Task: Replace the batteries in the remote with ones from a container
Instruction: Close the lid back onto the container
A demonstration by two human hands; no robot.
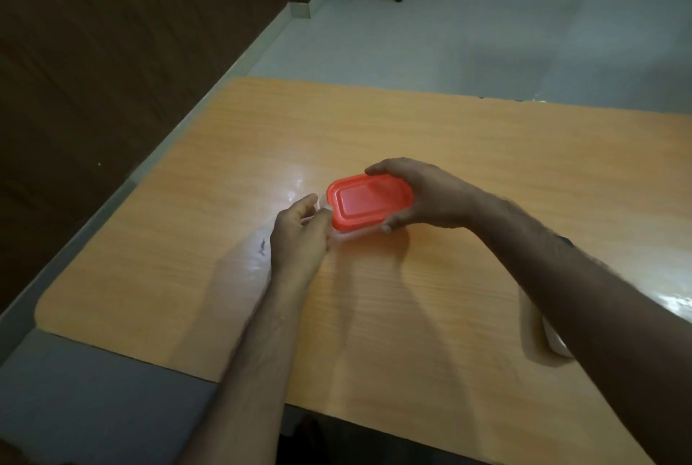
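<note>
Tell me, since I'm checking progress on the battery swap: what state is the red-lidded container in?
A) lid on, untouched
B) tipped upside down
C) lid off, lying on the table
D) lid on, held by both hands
D: the red lid sits on the container, with the right hand gripping its far end and the left hand at its near corner.

Wooden table [468, 150] — red-lidded container [369, 202], white object [558, 343].

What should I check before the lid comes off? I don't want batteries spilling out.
1. Red plastic lid seated on the clear container: ok, closed.
2. Right hand grips the lid's far and near edges: ok.
3. Left hand pinches the container's left corner: ok.
4. Container resting on the orange wooden table: cannot tell.
5. Batteries inside: cannot tell, lid hides them.
6. White remote within reach: ok, partly hidden under the right forearm.
</note>
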